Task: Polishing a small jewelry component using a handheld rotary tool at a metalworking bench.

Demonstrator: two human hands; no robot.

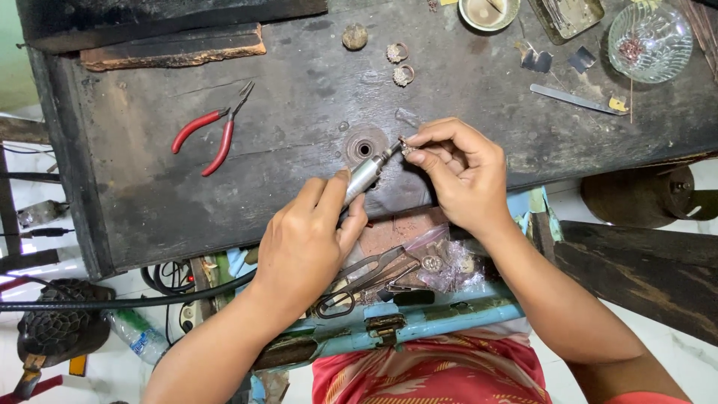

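— What do your hands have?

— My left hand [307,239] grips a metal rotary handpiece [365,173], its tip aimed toward two o'clock. My right hand [460,176] pinches a small ring [408,147] right at that tip, near the centre of the dark table [299,97].

— Anything nearby?

— Red-handled pliers [213,135] lie at nine o'clock from the ring, and a glass dish [649,41] at two o'clock.

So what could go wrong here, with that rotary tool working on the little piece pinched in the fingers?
1. The tool tip meets the small metal piece right beside the right hand fingertips; a slip could nick them.
2. The piece is held by a pinch only, so it might spin loose and drop into the cluttered open drawer below.
3. The black flexible shaft trailing from the left hand could drag and pull the handpiece off line.
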